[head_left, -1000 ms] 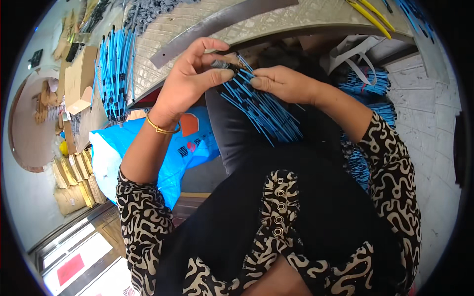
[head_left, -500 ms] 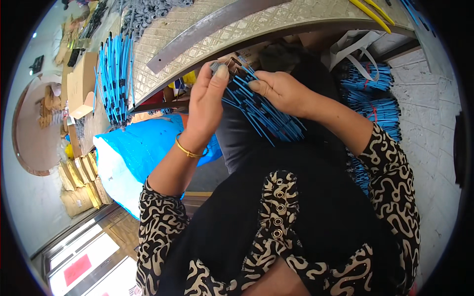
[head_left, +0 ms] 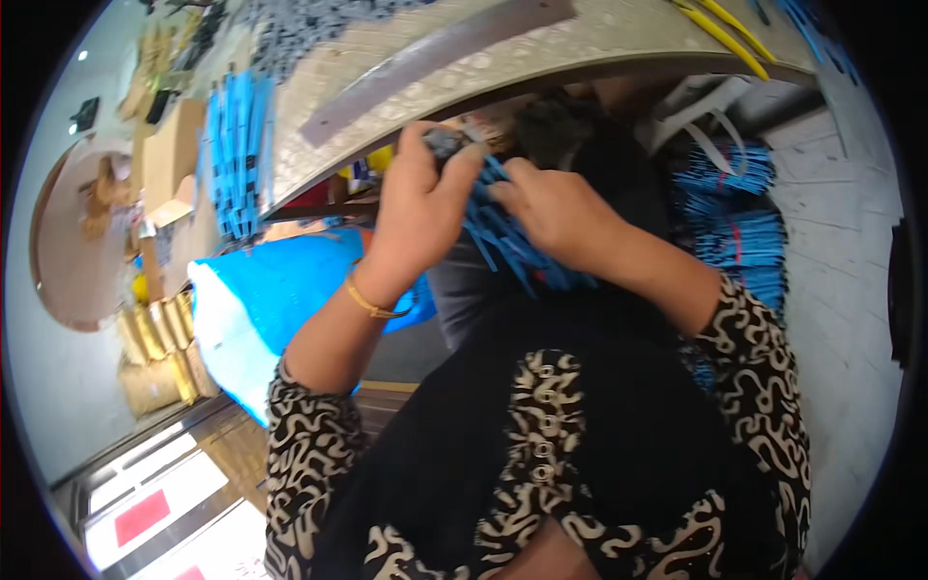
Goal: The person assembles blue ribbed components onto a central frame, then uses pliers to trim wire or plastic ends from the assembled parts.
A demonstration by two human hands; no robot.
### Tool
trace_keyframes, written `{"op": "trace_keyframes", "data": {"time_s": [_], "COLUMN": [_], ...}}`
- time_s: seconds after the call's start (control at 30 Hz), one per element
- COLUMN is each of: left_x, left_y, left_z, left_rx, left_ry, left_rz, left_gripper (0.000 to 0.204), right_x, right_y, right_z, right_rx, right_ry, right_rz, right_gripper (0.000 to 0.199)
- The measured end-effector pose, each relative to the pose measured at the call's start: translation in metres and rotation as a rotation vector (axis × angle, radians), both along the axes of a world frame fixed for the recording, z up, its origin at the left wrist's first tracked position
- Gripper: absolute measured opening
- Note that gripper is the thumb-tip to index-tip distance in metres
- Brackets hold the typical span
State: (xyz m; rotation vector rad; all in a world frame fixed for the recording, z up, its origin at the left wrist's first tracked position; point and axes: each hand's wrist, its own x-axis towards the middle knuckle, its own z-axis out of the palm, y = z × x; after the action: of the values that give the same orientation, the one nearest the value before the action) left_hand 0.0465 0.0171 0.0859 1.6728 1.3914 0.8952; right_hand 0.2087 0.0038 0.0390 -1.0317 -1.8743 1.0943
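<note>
My left hand (head_left: 420, 208) is closed at the table's front edge, with small grey pieces (head_left: 443, 144) between thumb and curled fingers. Close beside it, my right hand (head_left: 556, 213) pinches the upper end of a thin blue rod; its fingertips are blurred. A loose bunch of thin blue rods (head_left: 498, 240) with dark bands lies over my lap, running down under the right hand. The exact joint between the grey pieces and the rod is hidden by my fingers.
On the table (head_left: 387, 111) lie a flat metal bar (head_left: 435, 68), a heap of grey pieces (head_left: 309, 34), yellow-handled pliers (head_left: 725, 34) and a stack of blue rods (head_left: 235, 155). A blue-and-white sack (head_left: 280, 290) stands left; tied blue bundles (head_left: 739, 237) sit right.
My left hand has shifted slightly right, nearer the right hand, and its thumb now reaches toward the rod ends. The right hand has turned and dropped a little. The picture has blurred.
</note>
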Motion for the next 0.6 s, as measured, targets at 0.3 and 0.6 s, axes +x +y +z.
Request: {"op": "trace_keyframes", "data": {"time_s": [0.3, 0.6], "left_x": [0.017, 0.010], "left_y": [0.007, 0.011], "left_z": [0.002, -0.002], "left_rx": [-0.395, -0.422], "left_ry": [-0.191, -0.271], "left_rz": [-0.022, -0.065], "left_gripper": [0.023, 0.021], "right_x": [0.036, 0.029], "right_y": [0.028, 0.026], "right_z": [-0.023, -0.003], "right_rx": [-0.077, 0.033], "right_ry": [-0.061, -0.265], "right_rz": [0.240, 0.239], "right_gripper": [0.031, 0.029]}}
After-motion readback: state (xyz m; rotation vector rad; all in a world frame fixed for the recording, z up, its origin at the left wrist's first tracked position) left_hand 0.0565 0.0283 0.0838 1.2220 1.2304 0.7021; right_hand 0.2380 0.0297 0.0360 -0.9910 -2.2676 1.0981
